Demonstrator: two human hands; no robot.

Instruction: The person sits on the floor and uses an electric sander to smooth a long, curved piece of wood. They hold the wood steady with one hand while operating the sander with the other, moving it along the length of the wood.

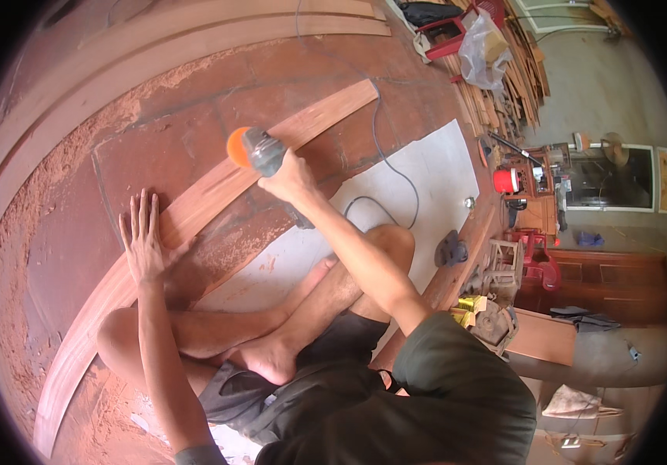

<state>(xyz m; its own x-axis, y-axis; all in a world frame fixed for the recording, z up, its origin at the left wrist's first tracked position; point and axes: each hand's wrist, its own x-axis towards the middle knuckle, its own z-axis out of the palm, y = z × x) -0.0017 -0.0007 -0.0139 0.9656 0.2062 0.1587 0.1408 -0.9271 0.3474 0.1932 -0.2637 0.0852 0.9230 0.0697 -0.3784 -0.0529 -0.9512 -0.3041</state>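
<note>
A long wooden plank [213,194] lies slantwise on the floor in front of my crossed legs, running from upper middle to lower left. My right hand [291,180] is closed around a grey power sander [265,155] with an orange disc. The disc is over the plank, and I cannot tell whether it touches the wood. Fingers stretched out and spread, my left hand [146,244] rests on the plank nearer to me, with no tool in it. A dark cord [380,132] curves across the floor to the right of the sander.
A white sheet [446,163] lies right of the plank, partly under my legs. More long boards [139,54] lie at the far left, with reddish sawdust [70,159] beside them. Stacked wood strips [523,85], a red chair [539,263] and a dark sandal [451,249] are at right.
</note>
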